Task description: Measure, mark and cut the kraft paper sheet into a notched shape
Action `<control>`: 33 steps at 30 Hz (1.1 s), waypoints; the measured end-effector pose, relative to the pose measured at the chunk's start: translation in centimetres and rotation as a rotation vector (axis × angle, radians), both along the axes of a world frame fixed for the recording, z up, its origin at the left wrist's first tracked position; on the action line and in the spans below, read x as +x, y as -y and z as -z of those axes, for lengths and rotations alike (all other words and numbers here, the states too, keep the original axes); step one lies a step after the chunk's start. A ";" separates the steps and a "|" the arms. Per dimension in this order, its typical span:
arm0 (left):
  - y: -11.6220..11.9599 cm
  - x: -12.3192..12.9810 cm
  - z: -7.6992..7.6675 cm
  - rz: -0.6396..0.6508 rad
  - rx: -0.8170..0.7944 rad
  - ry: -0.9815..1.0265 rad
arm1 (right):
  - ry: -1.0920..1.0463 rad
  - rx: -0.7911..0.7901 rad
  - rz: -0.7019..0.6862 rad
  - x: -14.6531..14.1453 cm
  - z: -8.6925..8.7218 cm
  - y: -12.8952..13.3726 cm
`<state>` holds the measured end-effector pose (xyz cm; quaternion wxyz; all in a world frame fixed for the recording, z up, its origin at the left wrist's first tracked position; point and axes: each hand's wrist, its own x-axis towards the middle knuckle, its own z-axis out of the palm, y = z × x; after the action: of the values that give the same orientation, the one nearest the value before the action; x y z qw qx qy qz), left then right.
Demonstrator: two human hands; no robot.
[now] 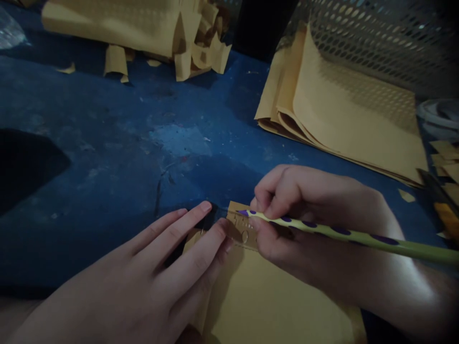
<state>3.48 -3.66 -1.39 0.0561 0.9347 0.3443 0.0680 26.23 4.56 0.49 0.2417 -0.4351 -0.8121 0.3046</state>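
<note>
A pale green pencil with purple spots (pixel 340 232) is pinched between the thumb and fingers of my right hand (pixel 315 210). Its purple tip rests near the top edge of a yellow-brown paper sheet (pixel 276 298). A clear stencil or ruler (pixel 245 236) with small cut shapes lies across the top of that sheet. My left hand (pixel 161 267) is laid flat with its fingers stretched out, the fingertips at the left end of the clear piece. Part of the sheet's left side is hidden under this hand.
Folded yellow-brown paper (pixel 358 119) lies at the upper right, beside a perforated basket (pixel 366 43). Rolled paper (pixel 118 24) and curled scraps (pixel 202 48) are at the top left on the blue table (pixel 107 129). A dark blade with an orange part (pixel 446 215) lies at the right edge.
</note>
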 end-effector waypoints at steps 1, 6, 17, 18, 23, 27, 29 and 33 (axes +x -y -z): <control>-0.1 0.0 0.0 -0.003 -0.004 0.000 | -0.006 0.013 0.005 0.0 0.0 0.0; -0.1 0.0 0.2 -0.012 0.002 0.022 | -0.153 -0.085 -0.006 0.3 -0.2 -0.3; 0.2 -0.3 0.3 0.040 0.059 0.025 | -0.177 -0.218 -0.027 1.0 -0.7 0.1; 0.2 -0.3 0.3 0.046 0.065 0.028 | -0.179 -0.223 -0.032 1.0 -0.7 0.1; 0.3 -0.6 0.1 0.055 0.096 0.026 | -0.174 -0.173 0.008 0.8 -1.0 0.3; 0.4 -0.6 -0.1 0.039 0.124 0.016 | -0.167 -0.108 0.006 0.8 -1.0 0.6; 0.4 -0.5 -0.1 0.033 0.125 0.012 | -0.189 -0.114 0.004 0.7 -0.9 0.8; 0.3 -0.5 -0.1 0.028 0.122 0.016 | -0.238 -0.124 0.012 0.0 -1.0 1.0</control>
<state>3.01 -3.95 -1.26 0.0025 0.9405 0.3262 0.0955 26.27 3.61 1.49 0.3108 -0.4150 -0.7547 0.4021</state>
